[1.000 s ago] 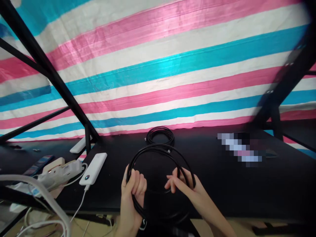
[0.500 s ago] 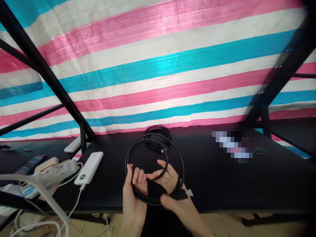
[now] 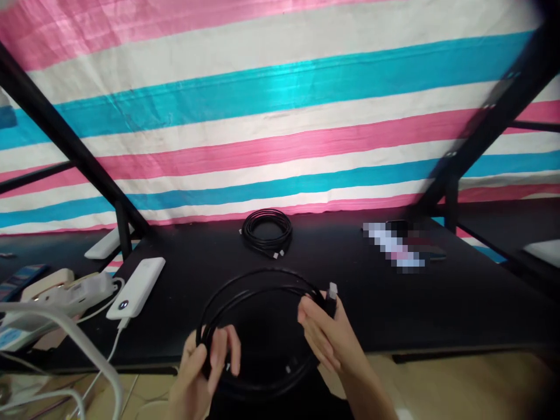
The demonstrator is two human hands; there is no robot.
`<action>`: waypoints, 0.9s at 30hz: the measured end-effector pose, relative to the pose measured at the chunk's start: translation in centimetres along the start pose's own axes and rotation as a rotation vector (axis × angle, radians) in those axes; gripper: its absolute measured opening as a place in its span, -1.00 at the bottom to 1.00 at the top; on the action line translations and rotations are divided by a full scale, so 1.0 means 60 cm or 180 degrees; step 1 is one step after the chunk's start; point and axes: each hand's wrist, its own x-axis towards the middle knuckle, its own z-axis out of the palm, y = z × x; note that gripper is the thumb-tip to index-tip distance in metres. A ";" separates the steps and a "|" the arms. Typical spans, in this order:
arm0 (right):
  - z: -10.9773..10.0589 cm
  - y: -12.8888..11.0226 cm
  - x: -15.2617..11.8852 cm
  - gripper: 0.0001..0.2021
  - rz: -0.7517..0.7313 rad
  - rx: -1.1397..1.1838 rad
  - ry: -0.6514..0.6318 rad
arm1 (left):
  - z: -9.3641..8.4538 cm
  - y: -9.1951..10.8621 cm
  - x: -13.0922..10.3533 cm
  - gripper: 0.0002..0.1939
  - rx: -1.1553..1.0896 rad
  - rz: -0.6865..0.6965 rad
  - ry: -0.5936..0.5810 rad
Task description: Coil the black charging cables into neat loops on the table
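A black cable [image 3: 262, 274] is wound in wide loops between my two hands, above the front edge of the black table [image 3: 188, 251]. My left hand [image 3: 212, 353] grips the left side of the loops, thumb in front and fingers curled around. On the right, my right hand [image 3: 326, 329] closes round the other side of the loops. A plug with a pale tip [image 3: 332, 291] sticks up beside its index finger. The lower part of the loops is dark and blurred against my clothing. Behind, a second coiled black cable [image 3: 266, 230] lies on the table with pale connector ends.
A white power bank [image 3: 137, 289] with a cable plugged in lies at the left, near a white power strip [image 3: 83, 294]. A blurred-out object [image 3: 394, 245] lies at the right. Black metal frame bars [image 3: 83, 146] slope on both sides before a striped sheet [image 3: 271, 134].
My hands have moved apart, spreading the loops wider and lower. My right hand has turned, and the plug now points up. The view has shifted, showing the whole rear coil.
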 end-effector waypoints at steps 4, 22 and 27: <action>-0.009 0.004 -0.008 -0.54 0.0338 -0.0720 0.0111 | 0.020 0.031 0.011 -0.54 0.1315 0.0458 0.0072; -0.026 0.005 0.052 -0.51 0.0379 -0.0197 0.1004 | 0.068 0.018 0.118 -0.75 0.3865 0.2725 -0.0254; -0.017 0.003 0.065 -0.49 0.0112 -0.0649 0.0863 | 0.053 0.020 0.120 -0.79 0.3992 0.2734 -0.0045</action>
